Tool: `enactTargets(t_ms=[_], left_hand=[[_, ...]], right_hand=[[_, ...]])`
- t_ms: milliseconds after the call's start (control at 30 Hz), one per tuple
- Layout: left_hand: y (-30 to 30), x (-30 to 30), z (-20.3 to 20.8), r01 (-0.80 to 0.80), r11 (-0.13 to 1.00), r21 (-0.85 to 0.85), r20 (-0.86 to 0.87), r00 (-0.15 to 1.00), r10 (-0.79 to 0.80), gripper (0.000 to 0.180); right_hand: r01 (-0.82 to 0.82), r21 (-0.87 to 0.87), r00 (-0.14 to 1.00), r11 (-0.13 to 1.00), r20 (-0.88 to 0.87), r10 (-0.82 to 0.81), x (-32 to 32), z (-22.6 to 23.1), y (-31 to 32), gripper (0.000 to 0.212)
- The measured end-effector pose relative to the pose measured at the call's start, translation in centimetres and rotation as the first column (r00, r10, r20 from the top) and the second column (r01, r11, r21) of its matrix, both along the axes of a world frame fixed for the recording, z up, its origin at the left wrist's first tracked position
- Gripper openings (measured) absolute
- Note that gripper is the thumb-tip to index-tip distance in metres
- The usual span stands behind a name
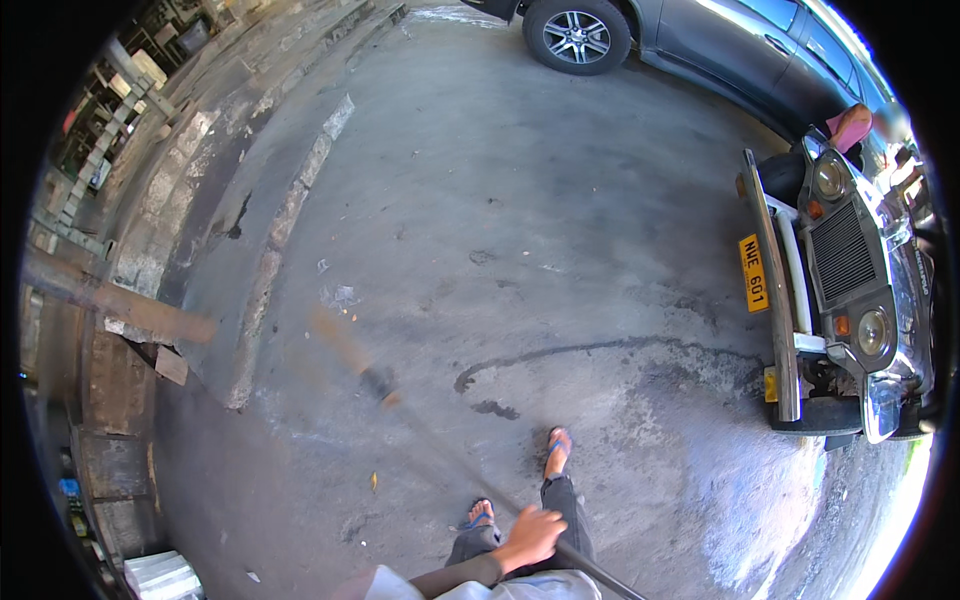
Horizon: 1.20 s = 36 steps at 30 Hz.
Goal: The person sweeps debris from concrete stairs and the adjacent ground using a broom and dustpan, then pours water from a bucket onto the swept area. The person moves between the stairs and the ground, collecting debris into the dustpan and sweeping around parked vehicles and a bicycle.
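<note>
My left hand (534,537) is wrapped round the long dark handle of a broom (463,463). The handle runs from the lower right edge up and left across the floor. At its far end the broom's yellowish-brown bristles (340,340) are smeared by motion, close to the concrete floor (450,230); I cannot tell whether they touch it. Pale bits of litter (345,297) lie just past the bristles. A small yellow leaf (374,482) is on the floor left of my feet, which are in blue-strapped slippers. My right hand is out of view.
At right stands a vehicle front with a metal bumper (780,300); behind it is a grey car (700,55). A person in pink (850,128) is beside them. At left are a raised concrete strip (290,220), a rusty post (120,305) and a white stack (162,576).
</note>
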<state>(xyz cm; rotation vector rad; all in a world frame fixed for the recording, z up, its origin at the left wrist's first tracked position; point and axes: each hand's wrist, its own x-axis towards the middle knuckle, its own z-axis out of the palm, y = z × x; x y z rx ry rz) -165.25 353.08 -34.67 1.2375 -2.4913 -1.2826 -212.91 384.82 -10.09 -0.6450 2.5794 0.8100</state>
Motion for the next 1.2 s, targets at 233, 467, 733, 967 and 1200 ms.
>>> enactTargets(t_ms=[233,467,733,967,1200], left_hand=[[-24.2,-24.2,-10.1,0.115,0.881,-0.458,-0.158,0.965,-0.208,0.016],[-26.7,-21.3,-21.8,-0.297,0.939,-0.173,-0.204,0.944,0.261,0.008],[-5.4,9.6,-23.6,-0.513,0.844,0.159,0.801,0.566,0.193,0.031],[-7.4,2.5,-9.7,-0.438,0.792,0.425,0.676,0.736,0.044,0.033],[-30.5,-17.4,-4.4,-0.004,0.981,-0.192,0.070,0.997,0.018,0.017]], right_hand=[[0.359,-0.119,0.929,0.926,-0.051,-0.366,7.8,-10.3,-1.0,0.037],[-0.283,0.101,0.959,0.954,0.038,0.281,-2.6,-6.5,-26.4,0.065],[-0.782,-0.200,0.499,0.590,0.365,0.786,7.5,-21.7,-50.2,0.063],[-0.756,-0.136,0.555,0.640,0.386,0.737,-8.5,-19.9,-47.9,0.058],[0.057,-0.025,0.959,0.998,0.278,-0.048,-14.3,-9.0,-20.6,0.070]])
